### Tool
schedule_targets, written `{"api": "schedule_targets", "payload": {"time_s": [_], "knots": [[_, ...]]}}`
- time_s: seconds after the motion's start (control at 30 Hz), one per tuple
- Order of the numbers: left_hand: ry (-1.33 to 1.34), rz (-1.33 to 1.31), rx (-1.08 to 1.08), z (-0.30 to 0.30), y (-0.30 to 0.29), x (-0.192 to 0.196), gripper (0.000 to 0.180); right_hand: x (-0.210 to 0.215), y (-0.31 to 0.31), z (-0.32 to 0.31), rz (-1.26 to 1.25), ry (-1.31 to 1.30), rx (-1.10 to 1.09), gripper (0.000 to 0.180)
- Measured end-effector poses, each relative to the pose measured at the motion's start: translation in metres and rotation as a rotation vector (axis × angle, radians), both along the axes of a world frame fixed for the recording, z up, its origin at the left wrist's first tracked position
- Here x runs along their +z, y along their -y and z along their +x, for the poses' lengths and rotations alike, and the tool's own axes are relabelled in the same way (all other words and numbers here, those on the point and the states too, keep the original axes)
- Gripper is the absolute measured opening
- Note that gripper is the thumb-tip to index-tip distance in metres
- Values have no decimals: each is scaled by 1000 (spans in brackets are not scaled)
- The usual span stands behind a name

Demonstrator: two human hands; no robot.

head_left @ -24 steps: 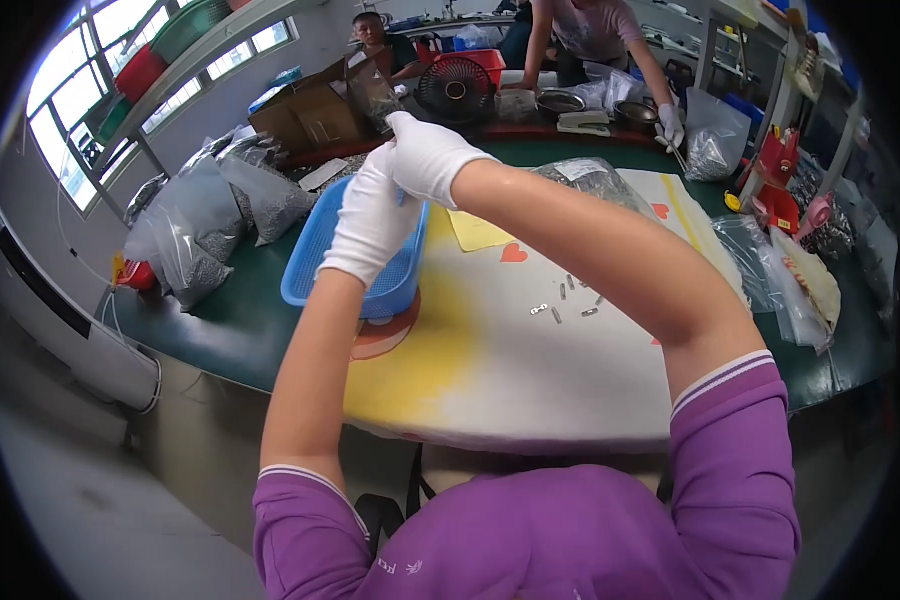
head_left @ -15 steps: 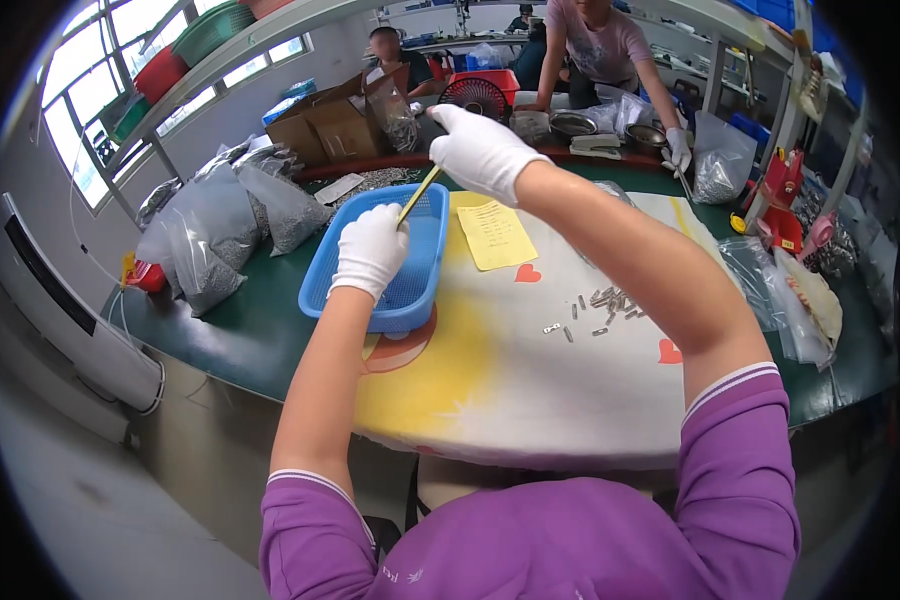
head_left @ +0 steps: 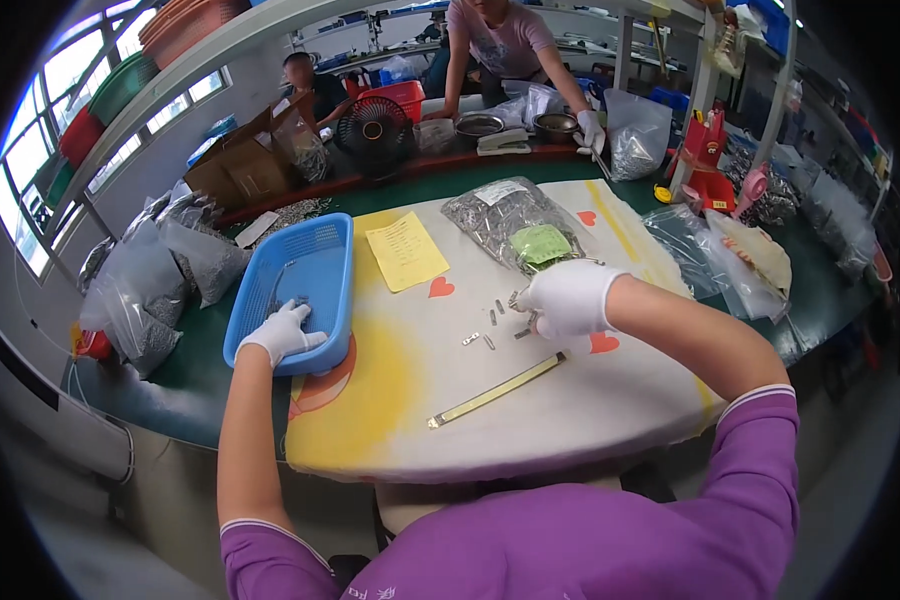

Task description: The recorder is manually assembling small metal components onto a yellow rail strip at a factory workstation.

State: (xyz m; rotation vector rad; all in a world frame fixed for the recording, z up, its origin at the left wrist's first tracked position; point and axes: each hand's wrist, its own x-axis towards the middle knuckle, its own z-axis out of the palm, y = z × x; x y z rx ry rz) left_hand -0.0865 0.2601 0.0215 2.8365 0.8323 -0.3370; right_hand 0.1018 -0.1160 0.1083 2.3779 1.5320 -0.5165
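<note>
My left hand (head_left: pixel 285 335), in a white glove, reaches over the near end of a blue plastic basket (head_left: pixel 342 290). Its thumb and fingers are apart, the fingertips by a few small dark pieces (head_left: pixel 303 303) on the basket's floor. On the right, my white-gloved right hand (head_left: pixel 575 298) is closed at the small metal parts on the cloth, with a few showing at its fingertips. The palm hides the rest. Several loose metal parts (head_left: pixel 489 342) lie left of it. A long narrow yellowish strip with metallic ends (head_left: pixel 497 391) lies on the cloth nearer me.
Behind my right hand lies a clear bag of metal parts (head_left: pixel 505 220) with a green label. A yellow paper (head_left: pixel 407 251) is beside the basket. Filled bags (head_left: pixel 135 300) stand at the left, a black fan (head_left: pixel 375 130) at the back. Across the table a co-worker's gloved hand (head_left: pixel 590 132) holds a thin tool.
The yellowish strip has left my hands and now lies on the cloth. My right hand has come down to the metal parts; my left has lowered into the basket. The view has shifted right.
</note>
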Motion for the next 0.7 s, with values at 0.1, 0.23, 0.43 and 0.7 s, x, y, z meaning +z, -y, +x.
{"api": "schedule_targets", "payload": {"time_s": [0.1,0.23,0.43,0.7], "knots": [[-101,-25,29,9,0,5,100,42,-89,-6,428,23,214,54],[-143,-67,43,20,2,5,95,131,-220,-24,501,167,325,57],[-156,-15,31,20,14,12,94,155,-230,-16,435,138,286,54],[-142,-27,14,15,15,18,86,6,-69,-2,35,-358,264,50]]}}
